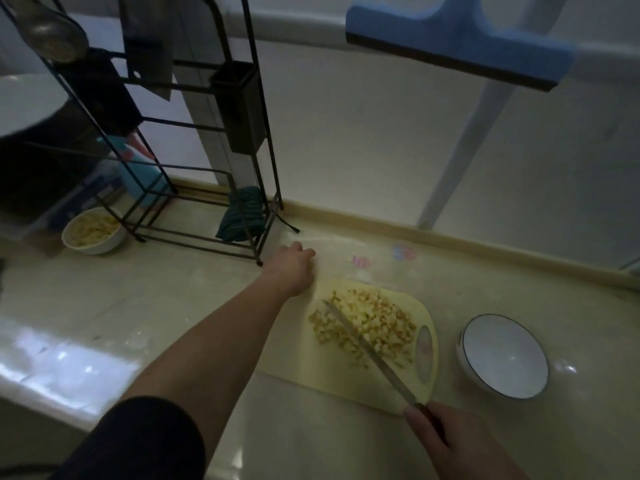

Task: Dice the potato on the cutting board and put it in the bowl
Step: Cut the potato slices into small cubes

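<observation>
Both hands were in view. The right hand point(446, 441) gripped the handle of a knife point(367, 348), its blade laid flat-angled across the diced potato point(367, 327), pointing toward 11 o'clock; this reads as a pause between cutting and transfer. The left hand point(294, 268) reached out past the board's 10 o'clock corner and rested on the bench point(156, 306), holding nothing visible; whether its fingers were curled could not be told. The potato lay heaped in small cubes on the yellow cutting board point(311, 368), so dicing appeared finished or nearly so. The white bowl point(504, 356) stood just beside the board at 3 o'clock, with nothing in it, evidently placed within easy scraping reach. A second bowl point(93, 230) holding pale pieces sat well apart at 9 o'clock beside a wire rack point(242, 143).
</observation>
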Demonstrator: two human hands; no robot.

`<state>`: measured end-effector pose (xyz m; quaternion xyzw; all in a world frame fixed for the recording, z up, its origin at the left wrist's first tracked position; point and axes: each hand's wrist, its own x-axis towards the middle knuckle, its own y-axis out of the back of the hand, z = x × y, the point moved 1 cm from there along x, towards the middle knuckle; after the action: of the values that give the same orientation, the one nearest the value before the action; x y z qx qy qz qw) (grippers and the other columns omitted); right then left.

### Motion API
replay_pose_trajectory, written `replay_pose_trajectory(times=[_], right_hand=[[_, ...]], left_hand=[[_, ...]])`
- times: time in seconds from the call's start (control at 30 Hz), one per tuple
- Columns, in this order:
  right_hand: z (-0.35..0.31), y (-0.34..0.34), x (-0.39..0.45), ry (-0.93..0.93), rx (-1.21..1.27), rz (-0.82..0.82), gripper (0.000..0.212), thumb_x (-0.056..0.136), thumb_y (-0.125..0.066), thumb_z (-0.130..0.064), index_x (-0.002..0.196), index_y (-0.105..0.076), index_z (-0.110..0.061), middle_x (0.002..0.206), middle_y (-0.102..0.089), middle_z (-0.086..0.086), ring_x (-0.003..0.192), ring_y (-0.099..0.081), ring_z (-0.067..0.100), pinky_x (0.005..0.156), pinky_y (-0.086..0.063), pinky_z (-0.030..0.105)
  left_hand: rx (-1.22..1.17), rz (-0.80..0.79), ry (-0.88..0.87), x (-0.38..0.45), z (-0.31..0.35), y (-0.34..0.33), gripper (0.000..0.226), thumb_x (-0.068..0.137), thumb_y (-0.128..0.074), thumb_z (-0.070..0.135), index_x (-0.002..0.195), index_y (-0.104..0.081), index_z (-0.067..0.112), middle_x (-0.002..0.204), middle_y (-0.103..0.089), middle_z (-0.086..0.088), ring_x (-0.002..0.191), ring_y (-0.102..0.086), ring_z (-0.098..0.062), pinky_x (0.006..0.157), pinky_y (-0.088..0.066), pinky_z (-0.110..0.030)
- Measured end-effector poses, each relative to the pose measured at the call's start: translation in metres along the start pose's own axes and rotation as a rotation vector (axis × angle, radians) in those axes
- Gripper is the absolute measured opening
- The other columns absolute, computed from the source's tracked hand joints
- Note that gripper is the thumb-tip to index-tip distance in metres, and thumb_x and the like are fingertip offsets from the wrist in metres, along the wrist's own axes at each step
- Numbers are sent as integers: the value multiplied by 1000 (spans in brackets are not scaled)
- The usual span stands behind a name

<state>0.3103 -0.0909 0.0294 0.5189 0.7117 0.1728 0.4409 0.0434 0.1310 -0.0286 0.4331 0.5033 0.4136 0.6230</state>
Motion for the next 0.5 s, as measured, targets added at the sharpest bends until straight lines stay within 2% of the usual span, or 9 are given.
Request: replay_pose_trajectory(times=[0.1, 0.17, 0.23, 0.33, 0.43, 0.5], right_hand=[[-2, 3, 3, -102, 115, -45, 52, 88, -42, -64, 76, -64, -19, 70, -66, -3, 66, -59, 2, 63, -42, 17], [-8, 3, 5, -141, 266, -137, 53, 89, -43, -62, 65, -55, -16, 56, -56, -4, 52, -51, 7, 55, -38, 24], [-18, 3, 7, -198, 524, -245, 54, 85, -44, -63, 64, -48, -14, 51, -41, 1, 44, -38, 14, 47, -28, 25], [-27, -6, 9, -306, 755, -407, 52, 92, -41, -59, 69, -45, -13, 54, -30, 6, 43, -25, 13, 45, -17, 22], [-32, -24, 16, -370, 888, -497, 52, 92, -40, -61, 71, -47, -15, 55, -29, 6, 41, -24, 12, 44, -20, 18], [-31, -38, 22, -392, 915, -514, 52, 92, -40, -62, 71, -47, -15, 54, -30, 6, 39, -24, 12, 44, -21, 17]], left_hand=[[63, 19, 15, 9, -1, -6, 33, 101, -44, 26, 131, -56, 18, 123, -52, -10, 111, -52, -32, 91, -51, -45], [41, 29, -3, 10, -3, -8, 32, 102, -43, 26, 130, -56, 16, 123, -52, -11, 111, -52, -31, 91, -51, -45], [-18, 35, -26, 7, -8, -8, 34, 102, -45, 28, 133, -54, 15, 125, -51, -12, 112, -52, -30, 91, -50, -43], [-276, 106, 2, -4, -16, 0, 35, 102, -52, 32, 132, -57, 14, 122, -55, -12, 108, -56, -30, 90, -48, -39], [-527, 209, 97, -28, -24, 5, 34, 99, -60, 32, 128, -63, 13, 116, -63, -8, 104, -59, -26, 85, -46, -33], [-538, 175, 156, -46, -30, -3, 34, 97, -64, 32, 125, -65, 14, 114, -64, -8, 102, -60, -24, 84, -45, -31]])
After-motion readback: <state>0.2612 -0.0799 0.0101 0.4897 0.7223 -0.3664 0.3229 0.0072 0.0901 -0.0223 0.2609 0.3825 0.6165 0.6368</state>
